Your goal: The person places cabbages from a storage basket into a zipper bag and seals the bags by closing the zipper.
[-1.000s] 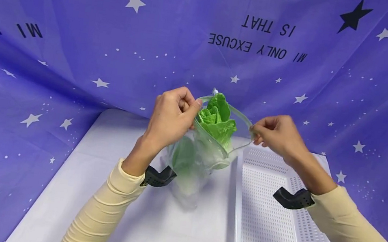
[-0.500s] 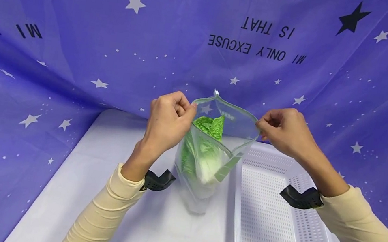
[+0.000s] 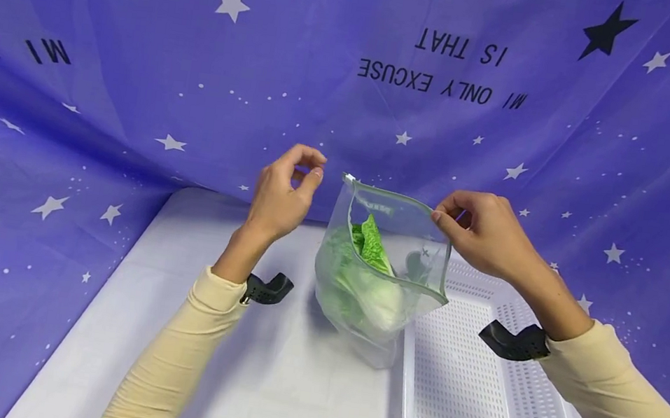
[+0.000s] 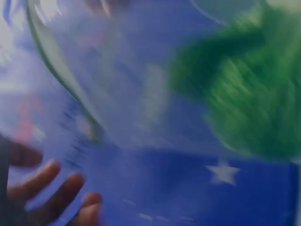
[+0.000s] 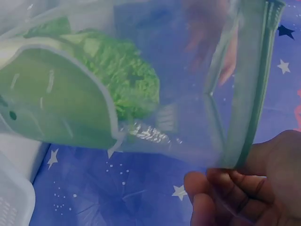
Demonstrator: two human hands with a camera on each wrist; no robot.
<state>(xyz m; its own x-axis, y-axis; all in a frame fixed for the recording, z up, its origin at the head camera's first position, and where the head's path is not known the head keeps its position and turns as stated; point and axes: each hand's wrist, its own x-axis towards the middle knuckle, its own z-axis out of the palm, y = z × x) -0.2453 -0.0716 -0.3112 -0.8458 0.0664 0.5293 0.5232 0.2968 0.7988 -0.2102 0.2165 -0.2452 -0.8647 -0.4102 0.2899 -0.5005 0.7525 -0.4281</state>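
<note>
A clear zip bag (image 3: 327, 264) with a green zip edge and a white slider (image 3: 349, 178) at its far left corner hangs over the table, its mouth agape. Inside lies a leafy green lettuce (image 3: 376, 246), pale at its lower end. My right hand (image 3: 484, 232) pinches the bag's rim on the right between thumb and fingers, as the right wrist view also shows. To the left of the bag, my left hand (image 3: 286, 192) is apart from it, fingers loosely bent with nothing between them. In the left wrist view its fingers (image 4: 61, 193) are spread and blurred near the rim.
A white perforated plastic basket (image 3: 407, 388) stands on the right of the white table (image 3: 284, 400), partly below the bag and right forearm. A purple star-printed cloth (image 3: 267, 52) rises behind the table and at its sides.
My left hand has let go of the bag's left rim and moved slightly left. The bag has turned, its slider corner shifting left, and the lettuce has sunk lower inside. My right hand keeps its pinch.
</note>
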